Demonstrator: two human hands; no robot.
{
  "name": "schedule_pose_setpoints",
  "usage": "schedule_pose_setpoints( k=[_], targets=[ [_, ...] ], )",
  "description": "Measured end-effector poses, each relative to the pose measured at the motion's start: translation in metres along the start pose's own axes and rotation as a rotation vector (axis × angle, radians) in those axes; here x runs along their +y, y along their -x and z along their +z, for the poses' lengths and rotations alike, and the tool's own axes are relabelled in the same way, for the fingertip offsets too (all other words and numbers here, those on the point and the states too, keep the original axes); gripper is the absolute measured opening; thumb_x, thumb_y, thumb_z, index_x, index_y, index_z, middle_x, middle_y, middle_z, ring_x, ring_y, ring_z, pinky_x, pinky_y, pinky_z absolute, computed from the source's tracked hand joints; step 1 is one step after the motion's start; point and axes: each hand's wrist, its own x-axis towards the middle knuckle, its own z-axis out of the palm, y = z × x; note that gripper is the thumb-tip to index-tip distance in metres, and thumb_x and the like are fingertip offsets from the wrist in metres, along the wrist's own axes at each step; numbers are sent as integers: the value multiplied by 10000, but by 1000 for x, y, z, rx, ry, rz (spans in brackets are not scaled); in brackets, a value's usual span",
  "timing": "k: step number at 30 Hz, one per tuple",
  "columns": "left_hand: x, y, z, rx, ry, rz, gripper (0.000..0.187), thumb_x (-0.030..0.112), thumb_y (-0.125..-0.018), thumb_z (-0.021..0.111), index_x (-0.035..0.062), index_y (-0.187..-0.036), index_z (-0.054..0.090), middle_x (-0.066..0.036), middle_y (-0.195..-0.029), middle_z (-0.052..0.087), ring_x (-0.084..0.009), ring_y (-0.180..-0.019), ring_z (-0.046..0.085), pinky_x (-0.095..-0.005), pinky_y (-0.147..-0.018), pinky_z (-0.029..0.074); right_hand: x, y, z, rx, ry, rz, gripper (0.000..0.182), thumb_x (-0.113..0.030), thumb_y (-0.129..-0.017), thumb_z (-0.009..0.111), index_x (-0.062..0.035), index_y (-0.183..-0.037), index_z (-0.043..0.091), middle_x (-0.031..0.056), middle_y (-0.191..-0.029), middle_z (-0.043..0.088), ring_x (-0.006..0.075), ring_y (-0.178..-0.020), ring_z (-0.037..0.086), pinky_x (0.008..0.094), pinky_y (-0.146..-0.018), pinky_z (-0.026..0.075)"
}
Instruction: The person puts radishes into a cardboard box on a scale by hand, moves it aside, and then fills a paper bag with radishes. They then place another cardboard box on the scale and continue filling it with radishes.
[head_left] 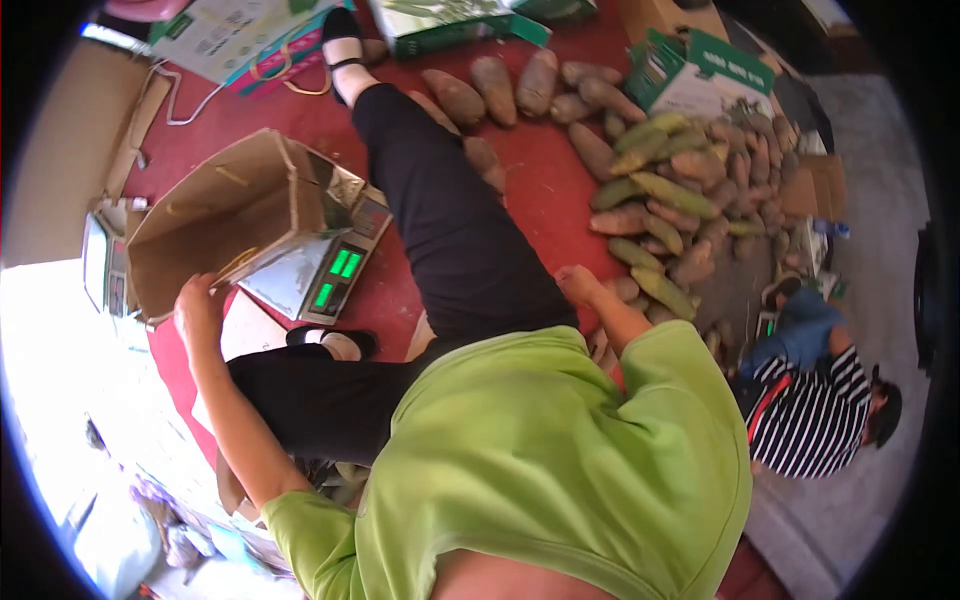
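My left hand [200,300] pinches the near edge of an open cardboard box [215,235]. The box is tilted on a digital scale [335,275] with lit green digits. Only the inner side wall of the box shows; its contents are hard to see. By my right knee, my right hand [577,284] has its fingers curled, and nothing shows in them. Just beyond it lies a heap of brownish elongated roots [700,165], like sweet potatoes, with yellow-green long vegetables [665,290] among them.
Several larger roots [495,90] lie in a row on the red floor [535,185]. Green-and-white cartons [710,75] stand behind the heap. A second scale [105,260] is at the left. Another person in a striped shirt [810,420] crouches at the right.
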Motion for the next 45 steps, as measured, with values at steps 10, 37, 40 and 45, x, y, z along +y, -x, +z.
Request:
schedule_pose_setpoints(
  k=[10, 37, 40, 45],
  targets=[
    [62, -2, -8, -57, 209, -106, 233, 282, -798, 677, 101, -944, 696, -178, -808, 657, -359, -748, 630, -421, -665, 475, 18, 37, 9, -101, 193, 122, 188, -202, -768, 586, -104, -902, 674, 159, -940, 666, 329, -913, 635, 387, -752, 509],
    [46, 10, 24, -18, 494, -170, 242, 115, -844, 619, -8, -1050, 650, -129, -850, 686, -180, -781, 636, -315, -758, 482, 2, 39, -16, -211, 1212, -73, 594, -201, -795, 613, -212, -1365, 446, 69, -1503, 296, 287, -1347, 324, 492, -958, 389],
    [47, 10, 23, -26, 516, -194, 239, 118, -842, 621, -5, -1044, 652, -129, -848, 686, -183, -785, 639, -312, -759, 481, 38, 42, -5, -143, 1276, -211, 458, -254, -866, 525, -207, -1321, 490, 36, -1500, 296, 258, -1327, 339, 475, -915, 378],
    [49, 10, 22, 7, 510, -178, 223, 129, -826, 639, -4, -1004, 658, -119, -809, 680, -159, -761, 633, -307, -732, 481, 48, 35, -2, -259, 1233, -57, 321, -237, -881, 499, -205, -1183, 604, -2, -1281, 508, 224, -1200, 441, 448, -884, 377]
  ],
)
